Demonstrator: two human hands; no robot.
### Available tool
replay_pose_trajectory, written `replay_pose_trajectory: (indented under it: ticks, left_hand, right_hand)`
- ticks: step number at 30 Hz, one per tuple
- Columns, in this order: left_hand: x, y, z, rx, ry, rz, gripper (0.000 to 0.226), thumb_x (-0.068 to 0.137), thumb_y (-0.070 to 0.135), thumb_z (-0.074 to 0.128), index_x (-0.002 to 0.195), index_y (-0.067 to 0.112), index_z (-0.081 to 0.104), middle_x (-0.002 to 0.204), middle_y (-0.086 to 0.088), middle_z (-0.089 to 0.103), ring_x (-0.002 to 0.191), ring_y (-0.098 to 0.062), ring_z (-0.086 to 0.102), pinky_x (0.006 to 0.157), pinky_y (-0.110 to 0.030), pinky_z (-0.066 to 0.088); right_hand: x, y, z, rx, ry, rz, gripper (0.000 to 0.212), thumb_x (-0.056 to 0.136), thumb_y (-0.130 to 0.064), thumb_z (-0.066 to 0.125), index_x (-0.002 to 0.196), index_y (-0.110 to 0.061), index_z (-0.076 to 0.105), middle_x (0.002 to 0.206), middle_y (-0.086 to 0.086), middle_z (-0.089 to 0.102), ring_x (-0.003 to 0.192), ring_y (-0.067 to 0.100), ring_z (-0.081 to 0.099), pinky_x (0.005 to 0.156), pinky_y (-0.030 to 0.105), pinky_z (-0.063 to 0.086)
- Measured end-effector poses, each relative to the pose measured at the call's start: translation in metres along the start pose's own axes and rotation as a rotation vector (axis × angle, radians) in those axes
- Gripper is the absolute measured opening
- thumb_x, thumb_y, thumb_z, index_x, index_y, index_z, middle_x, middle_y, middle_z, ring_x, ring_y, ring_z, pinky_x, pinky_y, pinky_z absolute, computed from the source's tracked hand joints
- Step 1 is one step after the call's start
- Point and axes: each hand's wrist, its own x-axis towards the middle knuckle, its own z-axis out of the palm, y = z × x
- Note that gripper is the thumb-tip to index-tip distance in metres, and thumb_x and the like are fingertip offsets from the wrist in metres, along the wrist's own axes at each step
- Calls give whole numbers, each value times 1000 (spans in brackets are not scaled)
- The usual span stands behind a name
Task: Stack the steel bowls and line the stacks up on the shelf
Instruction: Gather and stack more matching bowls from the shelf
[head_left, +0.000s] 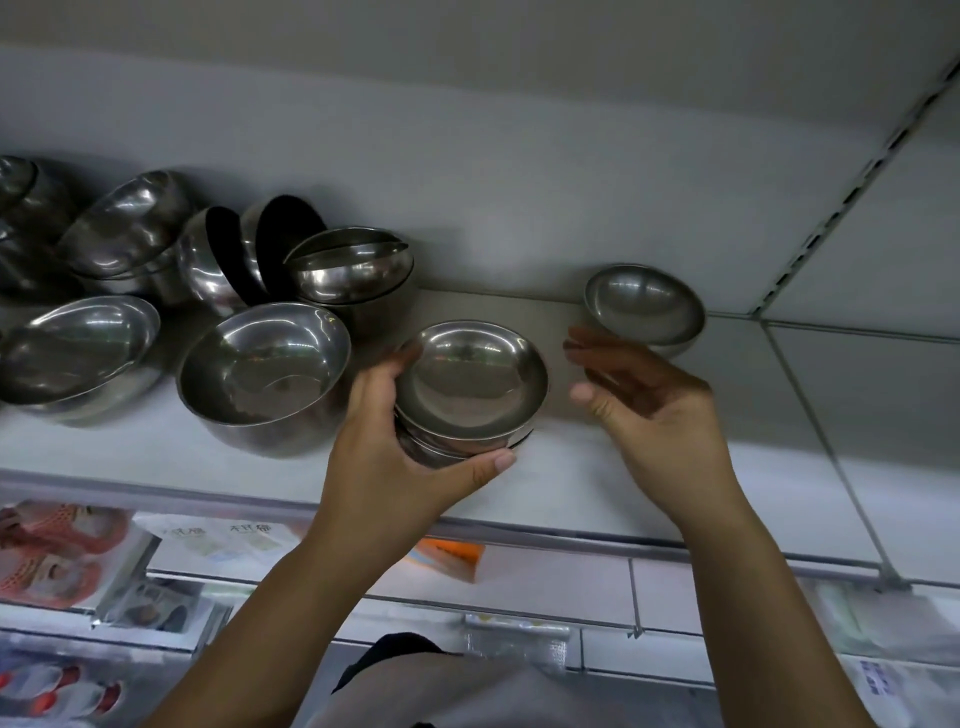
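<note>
A short stack of small steel bowls (470, 384) stands on the white shelf (587, 467) near its middle. My left hand (395, 441) grips this stack from the left, thumb curled under its front. My right hand (639, 400) hovers just to the right of the stack with relaxed fingers, touching nothing. Behind my right hand another small steel bowl stack (644, 306) sits at the back of the shelf. A large steel bowl (265, 374) stands left of the held stack.
Several more steel bowls (130, 228) lie jumbled on the shelf's left part, some tipped on edge, one shallow bowl (78, 353) at the far left. A slotted upright (831, 223) bounds the right. Lower shelves hold packaged goods (67, 551).
</note>
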Motion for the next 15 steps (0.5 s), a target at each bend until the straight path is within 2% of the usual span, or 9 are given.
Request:
replay_pose_trajectory:
  ticks: [2,3,6,9,11,13,15]
  left_hand:
    - [4,7,4,1,27,41,101,52,63,90,138,43,42,137,20,48,131,-1,49,107,-33,49]
    - [7,11,6,-2,30,67,100,53,61,91,139,43,42,138,19,47,133,-3,48,108,-34,48]
    - [18,18,18,-18,32,111,95,55,59,89,138,49,42,140,18,47,135,-6,48,109,-36,47]
    - [28,19,31,-22,33,145,92,54,53,90,134,51,43,140,17,48,132,-6,50,107,-34,48]
    - [31,15,36,-25,19,156,93,54,49,92,135,45,46,141,13,49,132,-11,51,107,-38,49]
    - [33,9,38,-23,6,160,95,55,46,95,137,40,48,140,11,50,132,-15,53,107,-40,49]
    - [36,3,37,-15,5,160,96,55,43,97,137,36,49,140,8,52,131,-15,54,107,-41,49]
  right_hand:
    - [4,1,-11,-1,249,-1,24,85,1,76,100,-18,74,103,-11,78,100,2,72,87,14,52]
    - [7,1,-18,-46,347,-18,28,85,-2,78,101,-24,74,104,-8,77,100,4,71,85,14,52]
    - [12,7,-37,-327,470,-42,35,86,-25,80,117,-33,67,129,0,64,121,14,61,100,28,51]
    - [22,13,-50,-501,450,70,61,77,-53,79,132,-37,58,145,1,46,135,21,47,112,44,44]
    - [32,16,-54,-561,395,149,70,75,-56,81,137,-35,55,152,6,40,141,24,40,115,38,39]
    - [40,18,-56,-592,347,216,72,76,-50,83,139,-32,54,155,6,38,141,21,40,108,25,35]
    - [45,18,-53,-596,315,261,69,78,-48,83,139,-33,53,153,4,38,128,13,45,97,12,32]
